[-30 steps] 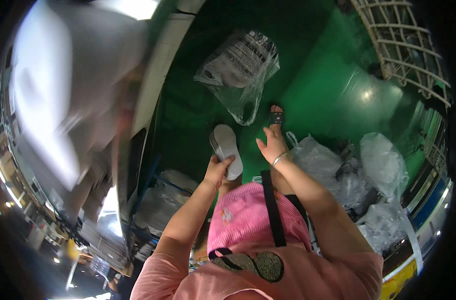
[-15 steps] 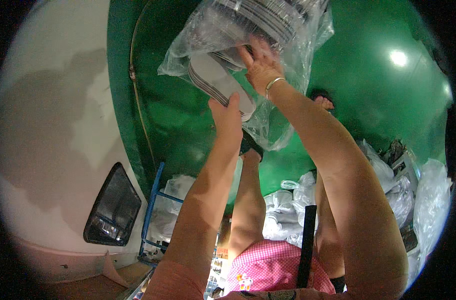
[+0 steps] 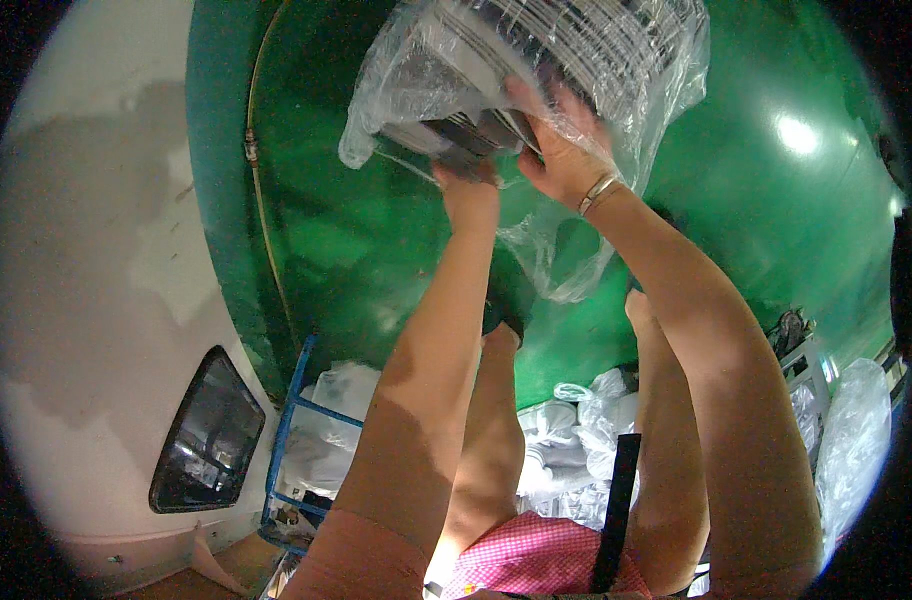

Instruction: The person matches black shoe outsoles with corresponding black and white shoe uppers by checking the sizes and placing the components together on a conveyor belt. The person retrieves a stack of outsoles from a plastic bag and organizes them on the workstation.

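Observation:
A clear plastic bag (image 3: 401,75) at the top of the view is packed with rows of thin, flat insoles (image 3: 586,45), grey and white, their edges lined up. At the bag's mouth my left hand (image 3: 468,182) is closed on a stack of insoles (image 3: 456,140), its fingertips partly hidden by the stack and film. To its right, my right hand (image 3: 571,150) reaches in under the film with its fingers stretched out against the packed insoles. Its thumb stands apart from the fingers. A loose flap of the bag hangs below the right wrist, which wears a bracelet.
Green floor (image 3: 756,230) spreads under the bag. A white wall or panel (image 3: 96,250) with a dark window stands at left, beside a blue metal frame (image 3: 286,440). White plastic-wrapped bundles (image 3: 566,450) lie between my legs, and more clear plastic (image 3: 856,440) is at right.
My left hand has moved its insole stack up to the bag's mouth, where film now partly covers it. The right hand has shifted right, and the bag sits lower and further right in view.

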A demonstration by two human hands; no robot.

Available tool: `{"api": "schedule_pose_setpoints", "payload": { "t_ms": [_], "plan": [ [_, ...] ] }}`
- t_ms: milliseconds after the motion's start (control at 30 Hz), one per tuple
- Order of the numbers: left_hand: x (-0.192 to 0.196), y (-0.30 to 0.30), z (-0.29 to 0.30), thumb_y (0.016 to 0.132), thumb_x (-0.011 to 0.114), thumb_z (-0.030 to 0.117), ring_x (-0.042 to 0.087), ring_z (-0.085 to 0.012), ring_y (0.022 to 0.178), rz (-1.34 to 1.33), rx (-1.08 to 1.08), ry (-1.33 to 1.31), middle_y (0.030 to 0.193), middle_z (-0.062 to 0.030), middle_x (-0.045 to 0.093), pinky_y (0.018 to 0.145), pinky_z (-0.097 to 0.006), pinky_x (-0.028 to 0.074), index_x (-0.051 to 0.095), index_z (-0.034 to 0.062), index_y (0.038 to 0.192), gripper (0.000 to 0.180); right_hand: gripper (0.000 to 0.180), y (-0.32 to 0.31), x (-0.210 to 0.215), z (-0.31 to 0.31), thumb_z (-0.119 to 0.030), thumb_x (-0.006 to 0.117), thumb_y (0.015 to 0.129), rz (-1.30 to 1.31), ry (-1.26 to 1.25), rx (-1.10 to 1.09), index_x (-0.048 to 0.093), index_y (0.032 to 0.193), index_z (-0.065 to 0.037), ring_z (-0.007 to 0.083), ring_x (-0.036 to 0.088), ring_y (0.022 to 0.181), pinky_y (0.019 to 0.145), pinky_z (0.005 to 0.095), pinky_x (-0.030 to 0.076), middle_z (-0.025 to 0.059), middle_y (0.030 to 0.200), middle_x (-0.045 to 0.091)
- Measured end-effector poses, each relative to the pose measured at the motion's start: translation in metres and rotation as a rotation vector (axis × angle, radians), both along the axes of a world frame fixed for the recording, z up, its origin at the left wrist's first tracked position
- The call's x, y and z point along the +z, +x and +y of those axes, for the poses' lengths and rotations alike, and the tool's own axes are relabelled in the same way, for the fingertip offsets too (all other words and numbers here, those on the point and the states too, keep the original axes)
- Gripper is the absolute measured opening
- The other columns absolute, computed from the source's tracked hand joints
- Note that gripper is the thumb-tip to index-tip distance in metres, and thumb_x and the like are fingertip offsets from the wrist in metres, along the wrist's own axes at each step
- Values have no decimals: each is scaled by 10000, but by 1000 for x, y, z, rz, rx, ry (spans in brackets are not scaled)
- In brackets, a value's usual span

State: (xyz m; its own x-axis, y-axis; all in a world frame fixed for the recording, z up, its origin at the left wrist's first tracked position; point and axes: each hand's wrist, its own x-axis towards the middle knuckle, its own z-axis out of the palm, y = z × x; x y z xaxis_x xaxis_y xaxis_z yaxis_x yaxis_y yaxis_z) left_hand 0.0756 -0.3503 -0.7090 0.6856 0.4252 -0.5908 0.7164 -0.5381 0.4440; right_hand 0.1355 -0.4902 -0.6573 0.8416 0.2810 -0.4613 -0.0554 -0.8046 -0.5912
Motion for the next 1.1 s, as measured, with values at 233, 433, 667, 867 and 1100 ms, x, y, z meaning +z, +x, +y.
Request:
{"api": "schedule_pose_setpoints", "payload": {
  "t_ms": [233, 433, 667, 867, 1100],
  "plan": [
    [-10, -5, -6, 727, 584, 113, 339, -373, 1114, -213, 147, 103, 1210, -219, 360, 936, -387, 290, 137, -17, 1266, 712, 678, -10, -19, 17, -268, 538, 718, -194, -126, 78, 191, 1291, -368, 378, 227, 1212, 904, 557, 275, 89, 1376, 124],
    [40, 24, -18, 758, 530, 59, 431, -301, 994, -347, 21, -2, 1094, -178, 447, 860, -353, 348, 317, -48, 1163, 470, 698, 3, -1, 5, -237, 558, 700, 20, -113, 77, 206, 1293, -346, 370, 237, 1210, 901, 552, 283, 73, 1375, 135],
    [59, 60, -45, 739, 367, 19, 506, -139, 693, -229, 482, -786, 853, -111, 535, 608, -257, 414, 488, -36, 920, 225, 629, -1, 5, -3, -243, 583, 677, -236, 16, -100, 323, 1247, -301, 360, 286, 1183, 896, 561, 280, 87, 1332, 231],
    [67, 49, -29, 737, 411, 84, 508, -201, 922, -184, 768, -1175, 1018, -83, 524, 811, -333, 412, 474, 49, 1073, 344, 674, -9, 35, 4, -144, 636, 595, -304, -108, -39, 395, 1218, -237, 320, 386, 1068, 838, 486, 317, 99, 1213, 366],
    [137, 25, -27, 719, 509, 25, 427, -225, 1008, -125, 348, -521, 1144, -153, 388, 809, -320, 379, 175, 12, 1241, 620, 557, -37, 74, 4, -103, 596, 628, 16, 296, -519, 399, 1147, -52, 384, 471, 927, 795, 403, 399, 216, 1038, 484]
  ]
}}
